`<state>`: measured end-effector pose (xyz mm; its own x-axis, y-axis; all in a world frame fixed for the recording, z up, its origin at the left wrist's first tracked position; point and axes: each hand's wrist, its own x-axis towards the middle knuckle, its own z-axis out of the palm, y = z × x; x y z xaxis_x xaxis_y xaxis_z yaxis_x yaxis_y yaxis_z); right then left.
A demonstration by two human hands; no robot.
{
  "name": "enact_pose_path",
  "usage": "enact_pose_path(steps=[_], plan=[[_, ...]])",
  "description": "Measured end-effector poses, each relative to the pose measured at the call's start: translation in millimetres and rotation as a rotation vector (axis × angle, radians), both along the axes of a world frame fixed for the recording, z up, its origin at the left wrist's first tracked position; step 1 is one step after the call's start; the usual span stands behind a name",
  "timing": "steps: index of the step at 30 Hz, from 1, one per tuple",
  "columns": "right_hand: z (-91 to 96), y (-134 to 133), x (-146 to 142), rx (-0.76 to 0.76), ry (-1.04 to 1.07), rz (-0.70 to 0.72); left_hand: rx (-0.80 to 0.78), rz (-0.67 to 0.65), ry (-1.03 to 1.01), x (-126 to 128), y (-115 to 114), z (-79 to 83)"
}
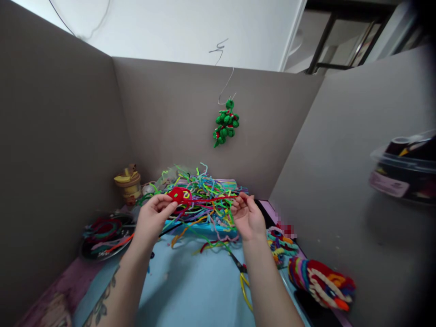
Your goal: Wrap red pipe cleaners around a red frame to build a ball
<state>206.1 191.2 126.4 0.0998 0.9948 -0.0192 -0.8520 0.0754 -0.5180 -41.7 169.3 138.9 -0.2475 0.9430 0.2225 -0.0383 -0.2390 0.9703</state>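
So I'm tucked in behind grey panels (pixel 166 95) on the far, left and right sides, with a pale blue worktop (pixel 190 286) in front of me. At the far end is a messy heap of fuzzy strands (pixel 200 213) in pretty much every color, spilling over a blue tray (pixel 213 233). Near right there's a chunky striped bundle (pixel 322 281), far left a tan tub (pixel 129 185), and a green dangly thing (pixel 225 122) hangs in front of the far panel. Yellow-handled scissors (pixel 242 269) lie just left of my right forearm, not in use. My left hand (pixel 154 217) has the little red piece (pixel 176 195) pinched between thumb and fingers, up in front of the heap, and my right hand (pixel 248 218) has the end of a red strand (pixel 211 199) in its fingertips. I'd call this step stretching the strand out from the piece; looks pretty taut and near level to me. Whatever move follows, I reckon it calls for a firm hold on the left and gentle, even tension on the right. Pose-wise, both arms reach forward, left hand knuckles-up, right palm turned up toward me with the fingers curled in.
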Motion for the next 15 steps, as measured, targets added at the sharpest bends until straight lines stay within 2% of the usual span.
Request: enact_pose_path(steps=[5,10,15], plan=[[5.8,-9,9,0.123,-0.064,0.132,0.005,0.032,-0.022,-5,2,-0.5],[1.4,-11,-3,0.108,-0.398,0.067,-0.006,0.026,-0.049,-3,1,1.1],[-3.1,-10,-19,0.127,-0.707,0.014,-0.004,-0.059,-0.102,7,-2,0.7]])
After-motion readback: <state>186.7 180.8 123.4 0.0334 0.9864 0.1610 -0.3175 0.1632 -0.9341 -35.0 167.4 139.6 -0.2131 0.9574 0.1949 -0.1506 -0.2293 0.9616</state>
